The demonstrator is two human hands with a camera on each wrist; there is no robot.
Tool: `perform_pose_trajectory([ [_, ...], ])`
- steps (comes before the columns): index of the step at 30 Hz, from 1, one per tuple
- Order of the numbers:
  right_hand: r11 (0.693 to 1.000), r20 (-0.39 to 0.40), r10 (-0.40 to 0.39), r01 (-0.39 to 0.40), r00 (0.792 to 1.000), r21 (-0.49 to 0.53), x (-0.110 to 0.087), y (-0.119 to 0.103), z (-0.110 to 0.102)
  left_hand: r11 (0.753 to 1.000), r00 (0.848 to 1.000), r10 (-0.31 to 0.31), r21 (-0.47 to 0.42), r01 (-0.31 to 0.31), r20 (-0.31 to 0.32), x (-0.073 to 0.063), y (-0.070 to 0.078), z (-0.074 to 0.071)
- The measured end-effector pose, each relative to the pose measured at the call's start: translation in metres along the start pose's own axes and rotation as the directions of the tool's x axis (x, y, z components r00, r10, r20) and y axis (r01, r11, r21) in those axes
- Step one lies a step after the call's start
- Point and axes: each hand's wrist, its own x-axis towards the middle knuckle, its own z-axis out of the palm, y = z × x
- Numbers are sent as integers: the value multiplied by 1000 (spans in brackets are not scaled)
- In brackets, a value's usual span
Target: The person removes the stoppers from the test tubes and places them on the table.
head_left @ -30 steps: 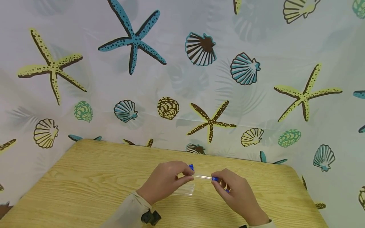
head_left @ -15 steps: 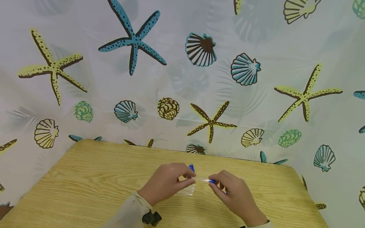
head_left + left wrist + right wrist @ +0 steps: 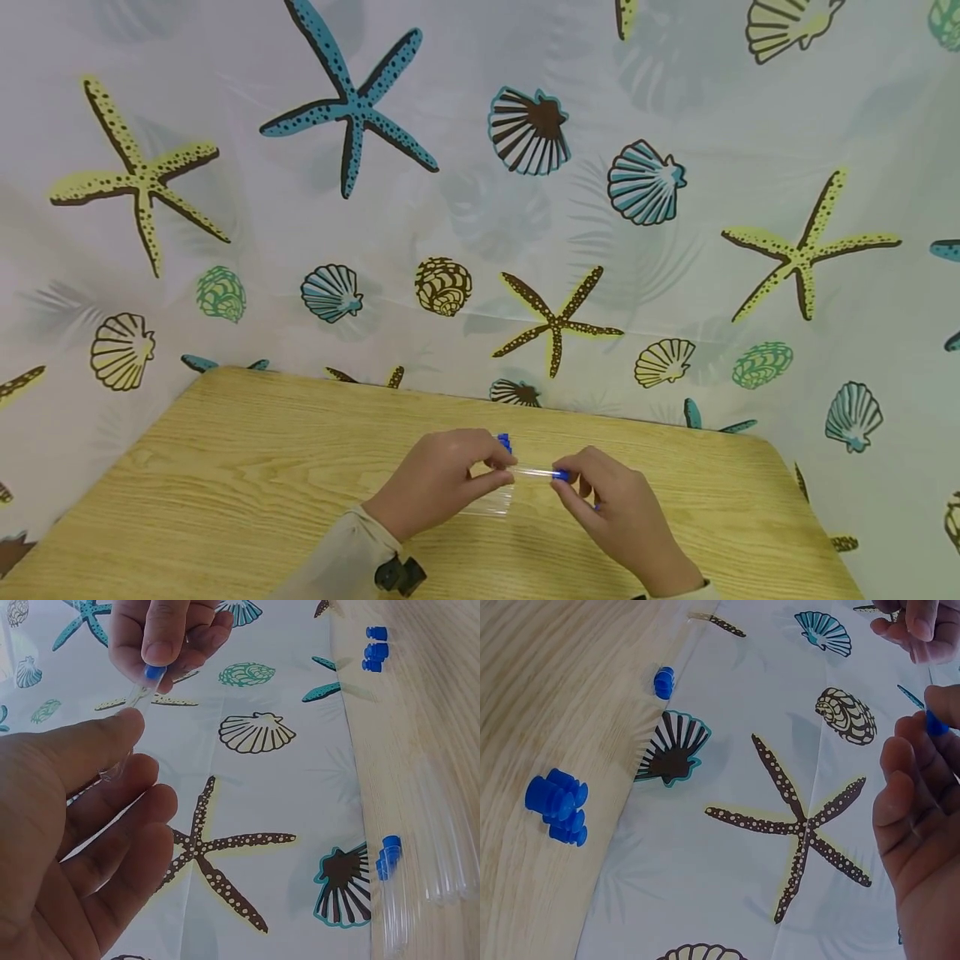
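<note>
A clear test tube lies almost level between the two hands, above the table. My left hand pinches its left part between thumb and fingers. At the other end is a blue cap, which my right hand grips with thumb and fingertips. In the left wrist view the cap sits right at the tube's mouth, partly covered by the right thumb. The left wrist view also shows the tube's rounded end between the left thumb and fingers.
On the wooden table, several uncapped tubes lie side by side under the left hand. Just beyond them are tubes with blue caps. Several loose blue caps stand on the right. A shell-patterned cloth hangs behind the table.
The right hand, with the blue cap, has shifted slightly left and toward me, closer to the left hand. The left hand has moved only a little; both grips stay the same.
</note>
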Motion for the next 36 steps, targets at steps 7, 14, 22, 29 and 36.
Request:
perform_pose_trajectory([
  [7, 1000, -17, -9, 9, 1000, -11, 0, -1, -2, 998, 999, -51, 30, 51, -9, 0, -2, 1],
  [14, 999, -40, 17, -18, 999, -40, 0, -1, 0, 999, 999, -50, 19, 51, -20, 0, -1, -1],
  [22, 998, -46, 24, -27, 999, -53, -1, 0, 1, 999, 999, -45, 22, 45, -30, 0, 0, -2],
  [29, 999, -55, 5, -8, 998, -52, 0, 0, 2, 999, 998, -46, 25, 47, -32, 1, 0, -3],
  [36, 999, -61, 2, -5, 998, -53, 0, 1, 1, 999, 999, -32, 25, 33, -36, 2, -1, -1],
])
